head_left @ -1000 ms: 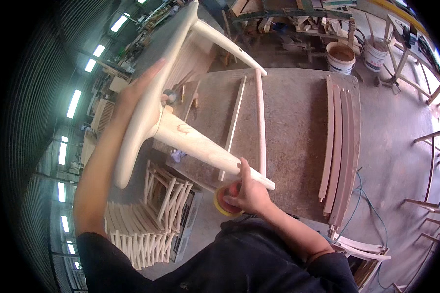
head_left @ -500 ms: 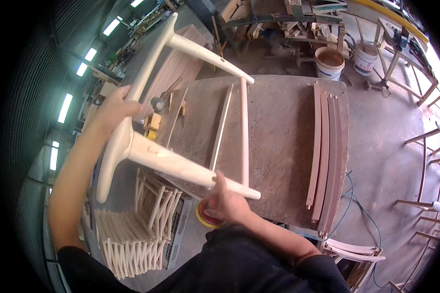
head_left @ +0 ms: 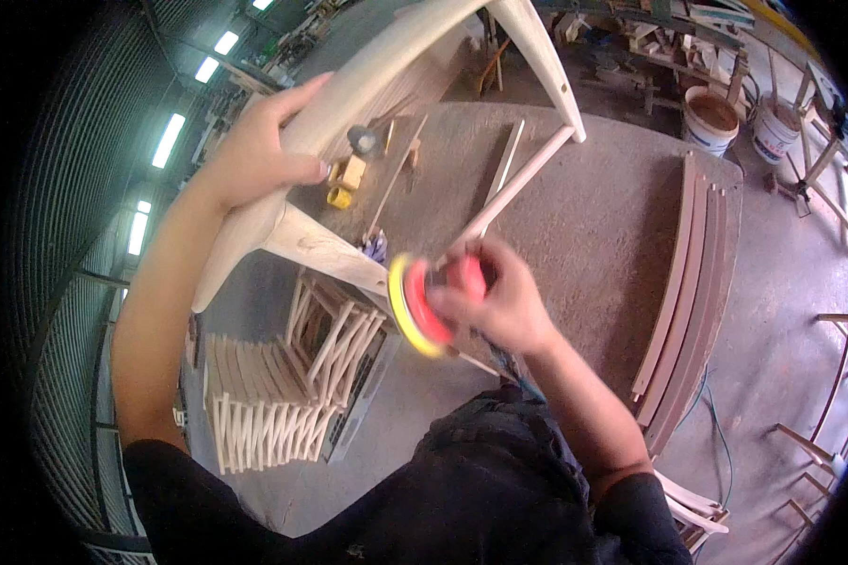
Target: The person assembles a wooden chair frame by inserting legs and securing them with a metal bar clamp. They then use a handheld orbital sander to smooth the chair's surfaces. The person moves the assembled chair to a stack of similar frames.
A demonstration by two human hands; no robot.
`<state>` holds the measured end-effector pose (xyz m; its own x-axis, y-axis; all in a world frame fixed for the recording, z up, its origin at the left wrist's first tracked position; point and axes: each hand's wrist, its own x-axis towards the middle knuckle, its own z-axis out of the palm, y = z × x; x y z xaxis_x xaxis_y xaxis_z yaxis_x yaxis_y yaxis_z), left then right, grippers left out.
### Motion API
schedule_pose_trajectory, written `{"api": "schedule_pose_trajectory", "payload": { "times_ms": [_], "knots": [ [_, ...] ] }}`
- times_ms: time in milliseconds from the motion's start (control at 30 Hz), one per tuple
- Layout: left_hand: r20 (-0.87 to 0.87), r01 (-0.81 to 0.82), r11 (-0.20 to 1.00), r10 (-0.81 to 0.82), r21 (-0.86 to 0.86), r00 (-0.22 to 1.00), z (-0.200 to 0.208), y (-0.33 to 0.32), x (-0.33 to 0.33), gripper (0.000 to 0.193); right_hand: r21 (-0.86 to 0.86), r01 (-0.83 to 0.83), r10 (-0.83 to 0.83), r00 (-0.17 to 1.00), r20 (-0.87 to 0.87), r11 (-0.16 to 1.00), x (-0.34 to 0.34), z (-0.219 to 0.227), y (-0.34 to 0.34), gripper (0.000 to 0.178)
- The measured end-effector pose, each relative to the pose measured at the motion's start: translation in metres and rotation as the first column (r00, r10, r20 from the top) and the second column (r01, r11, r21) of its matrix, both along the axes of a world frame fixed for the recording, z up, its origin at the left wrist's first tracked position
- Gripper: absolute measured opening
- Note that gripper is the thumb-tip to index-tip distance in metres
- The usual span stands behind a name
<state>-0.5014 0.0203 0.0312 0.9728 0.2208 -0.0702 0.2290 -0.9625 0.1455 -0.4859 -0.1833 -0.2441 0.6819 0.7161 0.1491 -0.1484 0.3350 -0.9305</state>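
My left hand [head_left: 269, 151] is wrapped round the thick curved rail of a pale wooden chair frame [head_left: 377, 61], which is tilted over the left of the workbench [head_left: 594, 226]. My right hand [head_left: 499, 292] grips a red orbital sander [head_left: 433, 297] with a yellow pad, its hose trailing toward my waist. The sander is close to the frame's near leg [head_left: 334, 250] and overlaps its end from this angle; I cannot tell whether they touch. A thin crossbar [head_left: 528, 179] runs from the far leg toward the near one, partly hidden behind the sander and hand.
Several curved wooden strips [head_left: 674, 292] lie along the bench's right side. A wood block [head_left: 353, 172] and a yellow roll [head_left: 339, 197] sit at its left. Stacked wooden frames [head_left: 273, 377] stand on the floor below left. Two buckets [head_left: 709, 122] are beyond the far right corner.
My right hand has left the near leg and now holds the sander, raised from beside the bench's near edge. The chair frame has turned and come closer, still in my left hand.
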Motion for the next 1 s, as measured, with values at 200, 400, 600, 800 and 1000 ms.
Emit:
{"api": "schedule_pose_trajectory", "payload": {
  "times_ms": [200, 400, 600, 800, 1000],
  "knots": [
    [0.106, 0.051, 0.949, -0.019, -0.311, 0.994, -0.019, 0.056, -0.012, 0.079, 0.128, 0.058, -0.05, 0.997, -0.06, 0.99, 0.033, 0.053, 0.062, 0.048],
    [0.099, 0.051, 0.95, -0.021, -0.309, 0.995, -0.018, 0.053, 0.007, 0.07, 0.195, 0.011, -0.018, 0.999, 0.033, 0.981, 0.047, 0.059, 0.154, 0.051],
    [0.099, -0.019, 0.935, 0.058, -0.355, 0.993, -0.021, 0.095, 0.001, 0.068, 0.193, 0.152, -0.201, 0.942, 0.268, 0.969, 0.029, 0.081, 0.174, 0.041],
    [0.07, 0.142, 0.9, -0.124, -0.413, 0.99, -0.014, 0.088, 0.011, 0.059, 0.391, 0.446, -0.578, 0.737, 0.351, 0.806, -0.02, 0.092, 0.169, 0.033],
    [0.02, 0.079, 0.925, -0.078, -0.372, 0.997, -0.009, 0.093, 0.012, 0.058, 0.38, 0.448, -0.587, 0.597, 0.547, 0.81, -0.048, 0.092, 0.181, 0.024]
  ]
}}
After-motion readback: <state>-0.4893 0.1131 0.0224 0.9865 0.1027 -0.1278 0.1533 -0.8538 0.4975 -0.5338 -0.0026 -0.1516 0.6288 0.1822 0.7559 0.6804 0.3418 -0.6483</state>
